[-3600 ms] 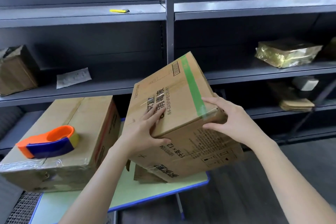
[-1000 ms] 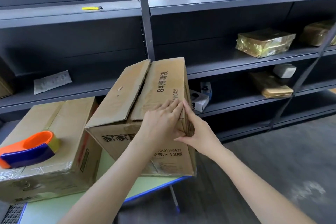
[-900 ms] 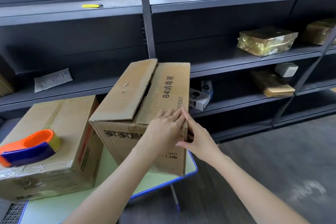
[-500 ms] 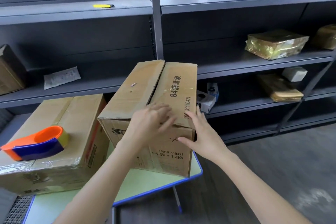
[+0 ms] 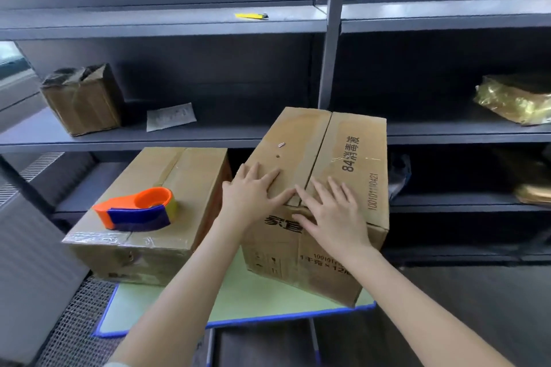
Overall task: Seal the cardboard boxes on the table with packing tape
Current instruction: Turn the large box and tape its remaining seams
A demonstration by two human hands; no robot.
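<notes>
Done: wider brown cardboard box point(image 5: 193, 173) at left of pale-green, blue-edged tabletop point(image 5: 262, 298) shows clear tape on seam and near edge, so probably sealed.
Left: printed brown cardboard box point(image 5: 351, 143) at tabletop's right, centre seam bare.
Left hand point(image 5: 250, 197) and right hand point(image 5: 331, 211) flat, fingers straight, pressing 2 flaps shut.
Orange-and-blue tape dispenser point(image 5: 137, 211) lies on wider box, untouched.
Box undersides and far sides hidden.

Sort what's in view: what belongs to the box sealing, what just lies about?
Job: printed box, left hand, right hand flat on its flaps; taped box; tape dispenser on it.
Lying about: small shelf box; paper packet; yellow cutter; gold parcel.
</notes>
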